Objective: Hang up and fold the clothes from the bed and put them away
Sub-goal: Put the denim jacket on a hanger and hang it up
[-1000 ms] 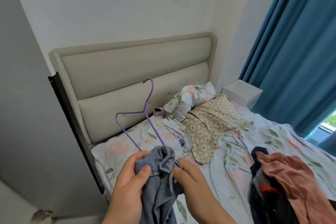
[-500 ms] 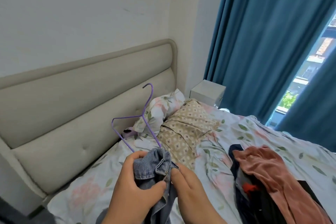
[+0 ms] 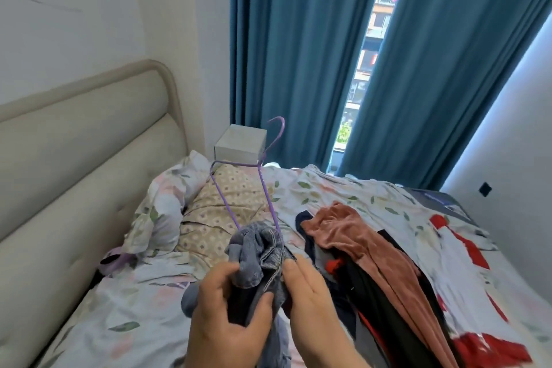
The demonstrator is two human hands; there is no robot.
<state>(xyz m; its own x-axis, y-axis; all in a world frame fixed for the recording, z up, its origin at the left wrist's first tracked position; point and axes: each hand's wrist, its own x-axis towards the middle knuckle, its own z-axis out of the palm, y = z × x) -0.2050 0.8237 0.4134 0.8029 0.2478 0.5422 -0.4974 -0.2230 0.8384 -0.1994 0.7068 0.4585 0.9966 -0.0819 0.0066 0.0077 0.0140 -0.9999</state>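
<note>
My left hand grips a bunched blue denim garment held above the bed. My right hand holds the same denim from the right side, fingers along the fabric. A purple wire hanger sticks up out of the denim, its lower part hidden inside the cloth and its hook pointing up. On the bed to the right lies a pile of clothes: a rust-pink garment, black and dark blue pieces, and a white and red garment.
A beige padded headboard runs along the left. A floral pillow and a beige patterned cloth lie near it. A white nightstand stands in the corner by teal curtains. A wall closes the right side.
The view has swung right, from the headboard toward the curtains and window. Both hands keep hold of the denim on the hanger, which now stands over the patterned cloth.
</note>
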